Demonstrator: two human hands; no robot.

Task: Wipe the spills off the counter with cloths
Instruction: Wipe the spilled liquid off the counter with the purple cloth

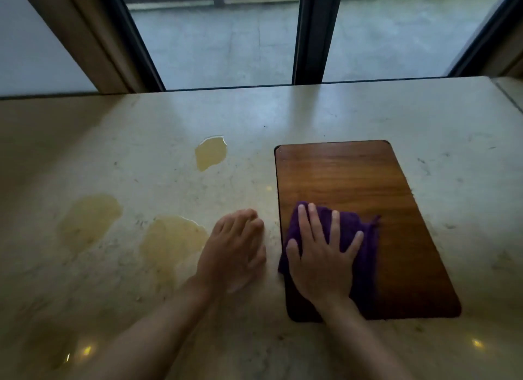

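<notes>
Right hand (322, 255): nearest item in my feed, laid flat on the purple cloth (365, 238), fingers straight and spread, pressing rather than gripping. Grip state: apart, nothing clamped.

Left hand (235, 249): resting on the bare stone surface (368, 116) just beside the wooden board (353, 181), fingers relaxed and slightly blurred; it holds nothing that I can see.

Purple cloth: folded, lying on the near-left part of the wooden board, one corner hanging over the board's left edge toward the surface.

Spills, three entries, all yellowish: one small puddle (210, 153) toward the middle of the surface; one wide patch (87, 221) nearer the left edge; one puddle (172, 241) just beside the left hand.

Risks, as I judge them:
- Cloth sits on the board, well apart from two of the spills; none is wiped yet, and a flat palm may let the cloth slip or bunch when I drag it off the board's edge.
- Left hand lies very near the closest puddle; a small slide could smear liquid outward.
- Board may shift under sideways pressure, since nothing braces it.
- One cloth may soak through before all three are taken up, leaving streaks on the polished stone.
</notes>
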